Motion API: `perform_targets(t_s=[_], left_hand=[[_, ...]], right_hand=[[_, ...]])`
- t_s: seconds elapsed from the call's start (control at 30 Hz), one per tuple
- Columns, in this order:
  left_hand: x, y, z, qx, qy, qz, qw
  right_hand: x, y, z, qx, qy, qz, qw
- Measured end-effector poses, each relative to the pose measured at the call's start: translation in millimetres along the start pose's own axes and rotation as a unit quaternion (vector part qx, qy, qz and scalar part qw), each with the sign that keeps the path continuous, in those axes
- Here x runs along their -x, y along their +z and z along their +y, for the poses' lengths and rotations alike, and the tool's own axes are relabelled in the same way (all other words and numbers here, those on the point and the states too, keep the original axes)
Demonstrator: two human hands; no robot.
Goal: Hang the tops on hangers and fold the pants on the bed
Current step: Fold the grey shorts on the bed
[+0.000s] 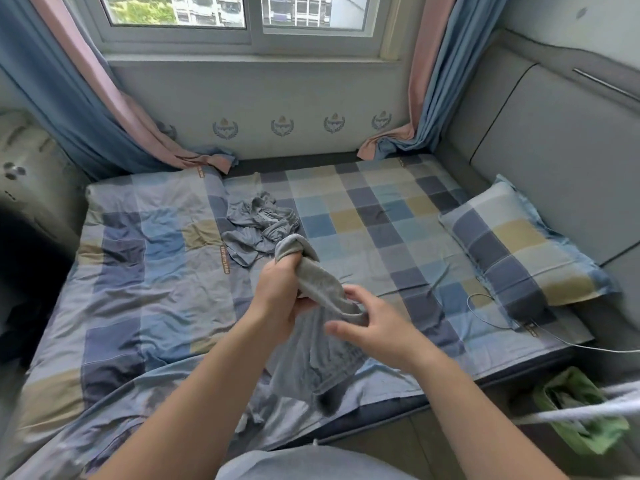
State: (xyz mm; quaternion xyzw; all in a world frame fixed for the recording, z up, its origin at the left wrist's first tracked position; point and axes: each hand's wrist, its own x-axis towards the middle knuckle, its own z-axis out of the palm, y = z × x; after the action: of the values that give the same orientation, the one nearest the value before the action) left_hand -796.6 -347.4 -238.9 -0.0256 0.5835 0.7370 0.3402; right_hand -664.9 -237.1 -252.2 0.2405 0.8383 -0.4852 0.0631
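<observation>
A soft, knitted-looking grey garment (313,355) is held up over the near part of the bed (381,216). Its upper end is bunched into a rounded knob and gripped tightly in the left hand (278,294), whose fingers are curled round it. Lower down, the cloth is pinched loosely by the right hand (375,323), thumb on top and half-curled fingers beneath; this hand is slightly blurred. From the hands the garment hangs in limp folds to the bed's near edge.

Just beyond the left hand, a second garment (258,225) of thin, smooth grey-blue cloth lies crumpled in a heap on the bed. The sheet is printed in squares of blue, navy, grey and tan. To the left a creased quilt (138,271) of the same check is spread; an orange label (224,259) is sewn on its edge, its lettering too small to be read.

To the right a matching pillow (519,251) lies against a padded grey headboard (554,150), with a thin white cable (479,308) looped before it. Blue-and-pink curtains (104,109) flank a window (252,26), under which printed crests (282,125) are seen. A green bag (585,431) sits on the floor.
</observation>
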Motion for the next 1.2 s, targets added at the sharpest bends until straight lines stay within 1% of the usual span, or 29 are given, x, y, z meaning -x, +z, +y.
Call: perform_targets(t_s=[0.07,0.13,0.23,0.3,0.37,0.47,0.57,0.63,0.67,0.77,0.8,0.83,0.87,0.9,0.93,0.97,1.0,1.07,1.13,1.2], left_hand=[[4.1,7.1,-1.9,0.010,-0.011,-0.002,1.000],[6.8,11.7,-0.4,0.015,-0.014,-0.018,1.000],[6.8,15.6,2.2,0.022,-0.004,-0.023,0.999],[2.7,16.0,1.2,0.016,0.007,-0.025,1.000],[-1.4,15.6,-3.7,-0.025,0.015,-0.050,0.998],[-5.3,14.6,-19.2,-0.128,0.009,-0.091,0.987],[-2.6,15.2,-40.8,-0.198,-0.031,-0.157,0.967],[0.2,14.6,-59.6,-0.253,-0.041,-0.189,0.948],[1.0,14.0,-68.8,-0.278,-0.037,-0.184,0.942],[-1.8,12.4,-88.2,-0.324,-0.026,-0.115,0.939],[-2.0,11.4,-89.6,-0.336,-0.044,-0.096,0.936],[-1.2,9.9,-88.7,-0.338,-0.089,-0.087,0.933],[1.4,7.6,-85.6,-0.334,-0.153,-0.092,0.925],[4.2,4.8,-82.3,-0.324,-0.220,-0.117,0.913],[5.7,2.2,-80.5,-0.297,-0.274,-0.154,0.902],[4.2,0.0,-81.2,-0.253,-0.308,-0.187,0.898],[0.8,-1.5,-82.3,-0.208,-0.322,-0.209,0.899],[-7.2,-1.4,-83.0,-0.139,-0.322,-0.215,0.912],[-10.8,3.7,-79.2,-0.079,-0.313,-0.195,0.926],[-12.0,10.7,-77.0,-0.045,-0.296,-0.163,0.940]], right_hand=[[-6.1,14.1,15.6,0.080,-0.006,0.066,0.995],[-10.3,18.9,31.2,0.126,-0.001,0.117,0.985],[-10.2,11.3,56.2,0.134,0.039,0.128,0.982],[-9.7,-0.1,72.2,0.085,0.063,0.136,0.985],[-11.0,-13.1,78.8,-0.014,0.082,0.156,0.984],[-14.4,-30.9,78.1,-0.176,0.112,0.190,0.959],[-14.6,-37.3,66.8,-0.252,0.114,0.197,0.940],[-12.5,-35.8,54.8,-0.292,0.111,0.198,0.929],[-12.1,-35.1,49.5,-0.311,0.110,0.203,0.922],[-12.6,-39.0,41.0,-0.367,0.106,0.240,0.892],[-11.4,-42.1,39.0,-0.385,0.101,0.253,0.882],[-9.4,-44.9,36.9,-0.402,0.095,0.259,0.873],[-7.1,-47.2,35.3,-0.417,0.088,0.262,0.866],[-3.7,-48.6,32.7,-0.429,0.083,0.259,0.861],[-0.6,-48.9,29.9,-0.440,0.078,0.250,0.859],[2.0,-48.2,27.5,-0.448,0.074,0.238,0.859],[3.7,-46.6,25.7,-0.452,0.072,0.226,0.860],[6.8,-41.6,24.1,-0.455,0.077,0.202,0.864],[11.1,-34.5,24.3,-0.466,0.085,0.177,0.863],[15.3,-26.2,27.4,-0.481,0.090,0.154,0.858]])
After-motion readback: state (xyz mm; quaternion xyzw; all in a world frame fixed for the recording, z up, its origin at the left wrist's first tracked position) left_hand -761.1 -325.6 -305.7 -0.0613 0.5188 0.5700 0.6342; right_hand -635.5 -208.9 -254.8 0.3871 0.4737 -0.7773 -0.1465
